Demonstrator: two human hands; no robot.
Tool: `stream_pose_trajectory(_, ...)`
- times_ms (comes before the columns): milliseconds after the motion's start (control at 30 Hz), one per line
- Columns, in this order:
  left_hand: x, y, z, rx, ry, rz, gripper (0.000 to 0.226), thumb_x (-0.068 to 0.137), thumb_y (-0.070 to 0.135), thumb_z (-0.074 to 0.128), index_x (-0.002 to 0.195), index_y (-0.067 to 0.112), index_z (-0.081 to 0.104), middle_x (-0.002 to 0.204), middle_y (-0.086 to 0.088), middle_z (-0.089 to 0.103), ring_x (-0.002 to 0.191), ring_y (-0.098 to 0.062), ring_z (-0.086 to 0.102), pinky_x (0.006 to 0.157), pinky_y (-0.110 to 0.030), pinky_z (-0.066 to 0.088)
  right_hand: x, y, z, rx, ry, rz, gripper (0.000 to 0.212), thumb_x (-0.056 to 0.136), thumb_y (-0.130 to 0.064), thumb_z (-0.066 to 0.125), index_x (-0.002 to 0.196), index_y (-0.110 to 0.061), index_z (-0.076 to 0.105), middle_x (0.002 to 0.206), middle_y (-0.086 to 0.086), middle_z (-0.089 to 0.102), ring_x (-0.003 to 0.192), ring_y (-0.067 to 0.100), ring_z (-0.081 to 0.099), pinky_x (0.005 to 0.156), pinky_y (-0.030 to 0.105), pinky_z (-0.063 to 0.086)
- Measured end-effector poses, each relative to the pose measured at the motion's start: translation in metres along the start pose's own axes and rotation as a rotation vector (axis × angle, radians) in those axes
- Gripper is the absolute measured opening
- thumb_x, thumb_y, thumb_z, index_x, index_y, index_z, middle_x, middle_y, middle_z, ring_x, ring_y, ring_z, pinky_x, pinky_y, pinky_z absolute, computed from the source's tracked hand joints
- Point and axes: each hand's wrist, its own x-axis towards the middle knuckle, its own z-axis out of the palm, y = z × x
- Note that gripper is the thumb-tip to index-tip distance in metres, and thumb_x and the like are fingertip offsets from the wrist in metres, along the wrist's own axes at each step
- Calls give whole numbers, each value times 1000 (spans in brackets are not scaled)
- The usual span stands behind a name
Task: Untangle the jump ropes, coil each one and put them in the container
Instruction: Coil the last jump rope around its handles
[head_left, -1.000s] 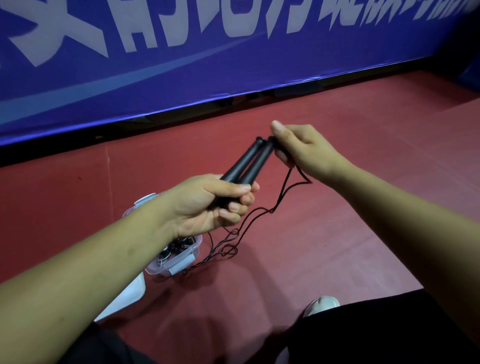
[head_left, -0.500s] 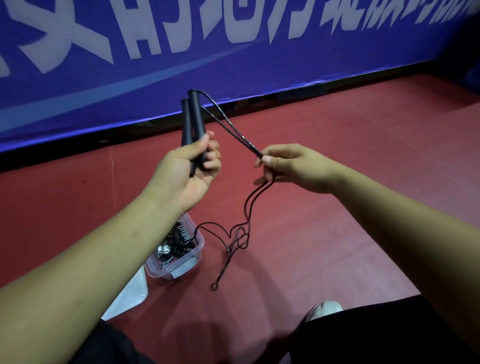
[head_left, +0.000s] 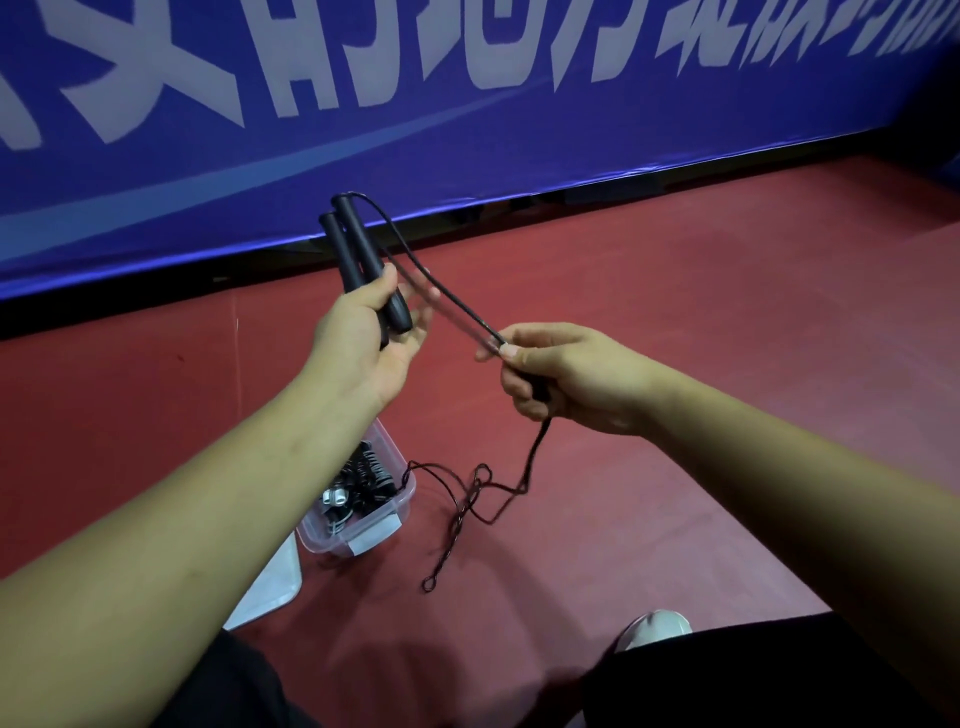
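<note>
the left hand (head_left: 363, 338) grips both handles (head_left: 358, 254), thumb across them, their long axis upright and tipped slightly left. the doubled rope (head_left: 399, 236) runs from their tops down-right to the right hand (head_left: 566, 379), nearer the slack, which pinches it with fingers curled. the rest hangs twisted to the floor (head_left: 675, 364) beside the container (head_left: 410, 486).

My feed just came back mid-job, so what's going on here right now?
A person is working on one black jump rope. The left hand grips both handles together, pointing up, above the red floor. The right hand pinches the doubled cord, which runs tight between the hands. Below that hand the rest of the cord trails down in a twisted, kinked tail, not yet coiled. The clear container on the floor already holds dark coiled ropes.
</note>
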Motion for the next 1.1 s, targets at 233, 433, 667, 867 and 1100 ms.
stream_pose_trajectory(233, -4, 0, 6, -111, -71, 21, 20, 102, 13, 49, 115, -2, 54, 114, -23, 67, 108, -34, 67, 89, -40, 57, 1, 14, 33, 119, 31, 71, 26, 106, -17, 43, 101, -5, 66, 66, 6, 55, 58, 19, 54, 60, 28, 45)
stream_pose_trajectory(433, -1, -2, -3, 32, -73, -8, 34, 103, 24, 48, 131, 5, 52, 126, -10, 67, 120, -32, 61, 101, -41, 49, 2, 14, 51, -75, 31, 87, 32, 107, -17, 43, 110, 7, 64, 61, 5, 49, 44, 11, 33, 46, 24, 26)
stream_pose_trajectory(667, -9, -6, -2, 164, -145, -165, 28, 101, 42, 48, 117, 24, 62, 124, -31, 62, 119, -42, 58, 99, -52, 49, 0, 10, 60, -160, -7, 136, 34, 107, -16, 42, 109, 10, 62, 58, 6, 45, 41, 11, 29, 43, 23, 21)
stream_pose_trajectory(867, -17, -10, 3, 137, -193, -177, 19, 99, 41, 52, 110, 26, 53, 92, -11, 72, 69, -18, 69, 52, -22, 52, -6, 1, 59, -185, -54, 122, 32, 106, -15, 42, 107, 10, 63, 59, 8, 42, 43, 12, 27, 45, 25, 19)
stream_pose_trajectory(1100, -2, -9, 1, 123, -124, -96, 15, 97, 19, 60, 105, 14, 47, 62, -2, 46, 44, -8, 37, 37, -16, 29, -14, -13, 53, -179, -89, 68, 24, 104, -11, 46, 108, 3, 65, 60, 4, 39, 60, 24, 44, 62, 33, 55)
